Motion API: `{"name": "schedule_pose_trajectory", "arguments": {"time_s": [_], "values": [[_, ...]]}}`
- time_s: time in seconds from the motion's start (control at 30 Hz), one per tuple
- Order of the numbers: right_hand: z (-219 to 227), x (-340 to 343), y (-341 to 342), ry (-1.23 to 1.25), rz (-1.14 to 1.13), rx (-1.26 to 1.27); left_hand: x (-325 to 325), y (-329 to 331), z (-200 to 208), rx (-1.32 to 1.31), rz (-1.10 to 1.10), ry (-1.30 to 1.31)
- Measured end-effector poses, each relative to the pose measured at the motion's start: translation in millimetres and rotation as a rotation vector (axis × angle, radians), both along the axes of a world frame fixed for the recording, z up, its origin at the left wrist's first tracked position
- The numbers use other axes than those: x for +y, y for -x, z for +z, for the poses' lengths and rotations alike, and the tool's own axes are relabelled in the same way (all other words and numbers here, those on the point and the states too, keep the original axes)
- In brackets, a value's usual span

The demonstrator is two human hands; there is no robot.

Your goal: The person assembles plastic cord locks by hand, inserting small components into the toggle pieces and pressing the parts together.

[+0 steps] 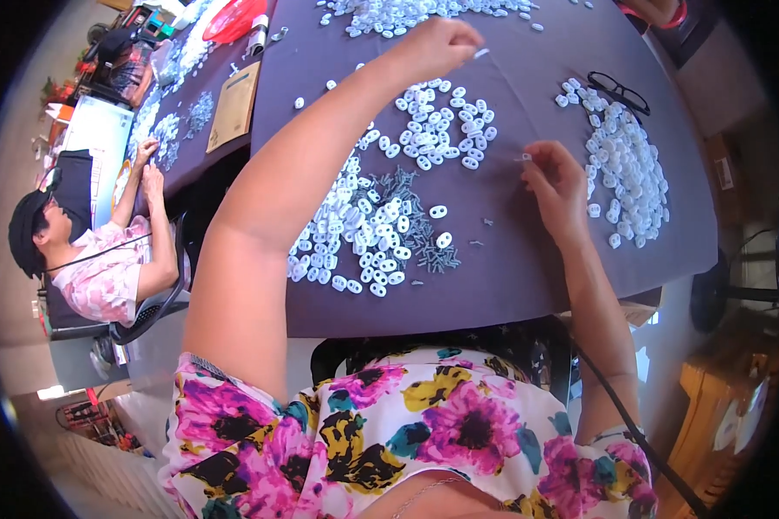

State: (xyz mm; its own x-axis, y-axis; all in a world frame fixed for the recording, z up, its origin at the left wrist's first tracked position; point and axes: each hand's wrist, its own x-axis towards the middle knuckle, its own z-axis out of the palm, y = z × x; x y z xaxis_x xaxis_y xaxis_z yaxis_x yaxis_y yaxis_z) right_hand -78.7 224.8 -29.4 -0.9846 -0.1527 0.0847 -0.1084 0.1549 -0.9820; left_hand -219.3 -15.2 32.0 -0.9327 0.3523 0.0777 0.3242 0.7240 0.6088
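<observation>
My left hand [441, 45] reaches far over the table, fingers pinched, with a small white oval piece [482, 54] at the fingertips. At the right, my right hand [559, 186] is closed in a pinch on another small whitish piece [524, 157]; its exact shape is too small to make out. Between my arms lies a loose heap of white oval pieces with two holes [446, 121]. Closer to me, more two-hole pieces [320, 246] spread beside and partly over a scatter of small dark grey screw-like pins [433, 253]. My left forearm hides part of them.
A dark cloth [493, 298] covers the table. Right of my right hand sits a pile of whitish pieces [627, 173], with black-framed glasses [619, 91] by it. More pieces [398, 16] lie at the far edge. A seated co-worker [104, 251] works at the left table near a brown envelope [234, 105].
</observation>
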Motion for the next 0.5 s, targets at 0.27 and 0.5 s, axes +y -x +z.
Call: {"name": "schedule_pose_trajectory", "arguments": {"time_s": [0.27, 0.5], "values": [[-3.5, 0.7, 1.1, 0.048, 0.019, -0.022, 30.6, -54.3, -46.8, 0.252, 0.007, 0.301], [-3.1, 0.8, 1.3, -0.006, 0.007, 0.027, 12.9, -103.8, -41.3, 0.285, -0.062, 0.335]]}}
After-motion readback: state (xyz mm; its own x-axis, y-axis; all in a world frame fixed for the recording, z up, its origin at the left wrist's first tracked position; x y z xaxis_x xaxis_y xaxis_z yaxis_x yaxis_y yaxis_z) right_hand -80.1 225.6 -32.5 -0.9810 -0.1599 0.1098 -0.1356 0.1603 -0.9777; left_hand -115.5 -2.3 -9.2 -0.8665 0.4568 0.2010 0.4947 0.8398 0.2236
